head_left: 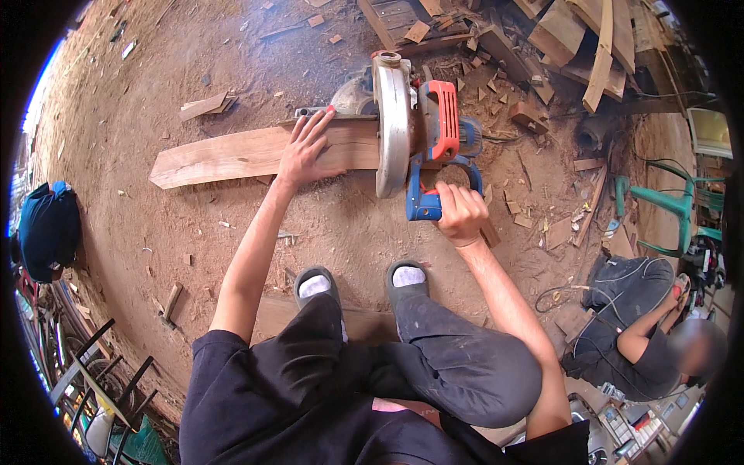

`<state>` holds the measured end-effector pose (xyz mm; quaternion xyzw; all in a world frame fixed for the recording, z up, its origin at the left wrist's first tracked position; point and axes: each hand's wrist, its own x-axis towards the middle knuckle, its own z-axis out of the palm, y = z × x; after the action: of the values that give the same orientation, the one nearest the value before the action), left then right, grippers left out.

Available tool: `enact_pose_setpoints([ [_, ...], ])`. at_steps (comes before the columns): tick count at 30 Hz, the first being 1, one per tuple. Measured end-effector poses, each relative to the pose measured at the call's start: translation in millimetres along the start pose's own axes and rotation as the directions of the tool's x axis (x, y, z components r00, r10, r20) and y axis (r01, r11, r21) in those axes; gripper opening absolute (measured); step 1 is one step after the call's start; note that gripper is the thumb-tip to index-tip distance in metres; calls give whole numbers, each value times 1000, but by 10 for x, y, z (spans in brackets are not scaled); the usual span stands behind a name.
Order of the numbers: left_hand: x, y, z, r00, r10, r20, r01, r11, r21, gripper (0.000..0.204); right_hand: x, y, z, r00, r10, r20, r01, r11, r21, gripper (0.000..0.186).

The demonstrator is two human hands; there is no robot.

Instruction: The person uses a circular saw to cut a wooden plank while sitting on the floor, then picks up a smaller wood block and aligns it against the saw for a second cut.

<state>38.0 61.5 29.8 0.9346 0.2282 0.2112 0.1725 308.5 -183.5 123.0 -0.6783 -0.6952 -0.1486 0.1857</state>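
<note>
A long curved wooden board (221, 159) lies crosswise before me, its right part under the saw. My left hand (310, 151) rests flat on the board with fingers stretched out, the fingertips near the saw's fence. My right hand (463, 211) is wrapped round the blue handle of a miter saw (443, 120), which has a silver blade guard and an orange motor cover. The guard stands over the board, to the right of my left hand. The blade itself is hidden behind the guard, so I cannot tell whether it touches the wood.
Wood offcuts (558, 39) are heaped at the far right, with scraps across the dirt floor. A hammer (170, 304) lies at left. On the right are a green plastic chair (670, 201) and a seated person (643, 345) beside a loose cable. My sandalled feet are close below the saw.
</note>
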Motion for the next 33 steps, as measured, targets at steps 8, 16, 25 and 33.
enact_pose_setpoints([
  [8,11,13,-25,1000,-6,-3,6,1000,-5,52,2,-2,19,1000,-4,-26,4,1000,7,20],
  [16,49,83,-35,1000,-13,16,13,1000,-14,53,-37,27,5,1000,4,-7,-4,1000,-6,20],
  [25,-16,-1,31,1000,7,-6,-7,1000,7,55,-8,-33,18,1000,-3,-11,3,1000,-30,17],
  [33,76,54,20,998,50,-28,-48,998,48,60,-27,-7,1,999,17,-28,-17,999,-28,15],
])
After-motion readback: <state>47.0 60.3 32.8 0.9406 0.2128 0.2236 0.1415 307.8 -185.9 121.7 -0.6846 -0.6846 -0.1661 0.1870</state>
